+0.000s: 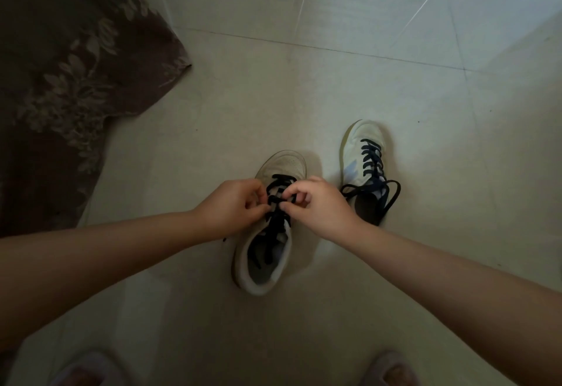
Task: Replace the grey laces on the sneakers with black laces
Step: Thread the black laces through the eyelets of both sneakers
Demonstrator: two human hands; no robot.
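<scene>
black lace [277, 221] on the near sneaker [267, 251]: left hand [234, 203] and right hand [316, 203] each pinch it mid-lacing. next, likely thread upper eyelets. the other sneaker [365, 166], right of it, looks laced.

Home floor: pale tiles [365, 87], floral bedspread [60, 66], slippers [392, 367].

L hand [234, 203] & R hand [316, 203] close together, fingers curled, pinching; forearms extended.
</scene>
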